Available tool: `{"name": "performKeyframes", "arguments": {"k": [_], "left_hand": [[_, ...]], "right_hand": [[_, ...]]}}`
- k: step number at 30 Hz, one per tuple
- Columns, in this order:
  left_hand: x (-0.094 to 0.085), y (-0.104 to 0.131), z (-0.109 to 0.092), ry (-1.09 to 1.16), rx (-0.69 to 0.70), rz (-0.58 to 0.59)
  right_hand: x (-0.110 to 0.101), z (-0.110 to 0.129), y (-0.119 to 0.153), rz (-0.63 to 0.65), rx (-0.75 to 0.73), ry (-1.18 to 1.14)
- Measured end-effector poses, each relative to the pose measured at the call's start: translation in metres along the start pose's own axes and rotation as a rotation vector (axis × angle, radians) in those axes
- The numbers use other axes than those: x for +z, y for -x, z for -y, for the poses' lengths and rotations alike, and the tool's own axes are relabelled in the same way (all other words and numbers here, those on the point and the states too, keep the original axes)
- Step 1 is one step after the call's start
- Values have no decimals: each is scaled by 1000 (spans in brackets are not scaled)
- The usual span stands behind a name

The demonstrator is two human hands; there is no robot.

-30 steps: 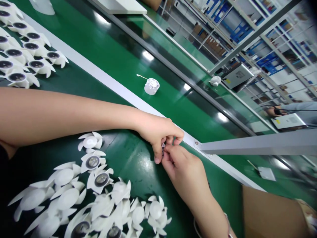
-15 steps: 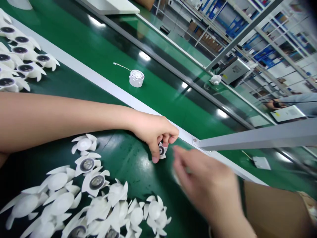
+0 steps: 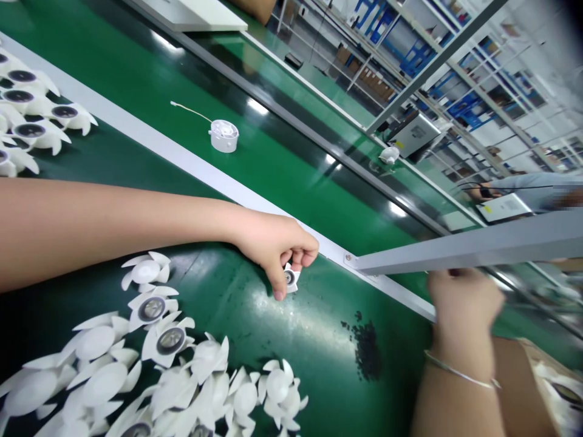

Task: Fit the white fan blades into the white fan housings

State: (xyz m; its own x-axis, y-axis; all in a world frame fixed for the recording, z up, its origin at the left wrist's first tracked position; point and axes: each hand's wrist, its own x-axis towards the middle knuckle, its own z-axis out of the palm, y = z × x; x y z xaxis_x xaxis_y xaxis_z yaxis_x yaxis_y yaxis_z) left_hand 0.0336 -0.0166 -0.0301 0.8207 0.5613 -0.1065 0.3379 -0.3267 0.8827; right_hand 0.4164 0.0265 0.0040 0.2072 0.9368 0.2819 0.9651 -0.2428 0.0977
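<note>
My left hand (image 3: 282, 249) pinches a small white fan blade wheel (image 3: 292, 280) with a dark ring at its hub. It holds the wheel low over the dark green worktop, next to the grey rail. My right hand (image 3: 464, 300), smeared by motion, reaches over the rail to the green belt at the right. Its fingers are hidden behind the slanted metal post (image 3: 464, 243), so what they touch cannot be seen. Many more white fan wheels (image 3: 148, 309) lie in a heap on the near left of the worktop, some hub-up, some blade-side up.
A round white motor housing (image 3: 224, 136) with a thin cable sits on the green belt (image 3: 273, 176). Small black bits (image 3: 364, 349) lie on the worktop. More fan wheels (image 3: 34, 130) stand at far left. A cardboard box (image 3: 517, 388) is at right. Across the belt, a person's sleeve (image 3: 528, 182) shows.
My right hand has moved right and away from my left hand, over the rail to behind the post. My left hand keeps hold of the fan wheel. The black bits have come into view.
</note>
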Motion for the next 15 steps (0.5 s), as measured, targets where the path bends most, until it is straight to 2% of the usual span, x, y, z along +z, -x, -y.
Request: {"name": "performKeyframes", "arguments": {"k": [3,6,11,13,15], "left_hand": [[0,0,-1,-3,-9,2],[-1,0,-4,3,-33,12],[-1,1,-4,-16,-41,5],[-1,0,-2,-19,-33,-4],[0,-1,-2,-14,-37,0]], "right_hand": [[42,-2,-12,57,60,25],[66,-9,-21,85,82,-13],[77,-22,-35,72,92,-139],[77,-23,-35,22,92,-187],[73,-21,-29,-80,103,-234]]}}
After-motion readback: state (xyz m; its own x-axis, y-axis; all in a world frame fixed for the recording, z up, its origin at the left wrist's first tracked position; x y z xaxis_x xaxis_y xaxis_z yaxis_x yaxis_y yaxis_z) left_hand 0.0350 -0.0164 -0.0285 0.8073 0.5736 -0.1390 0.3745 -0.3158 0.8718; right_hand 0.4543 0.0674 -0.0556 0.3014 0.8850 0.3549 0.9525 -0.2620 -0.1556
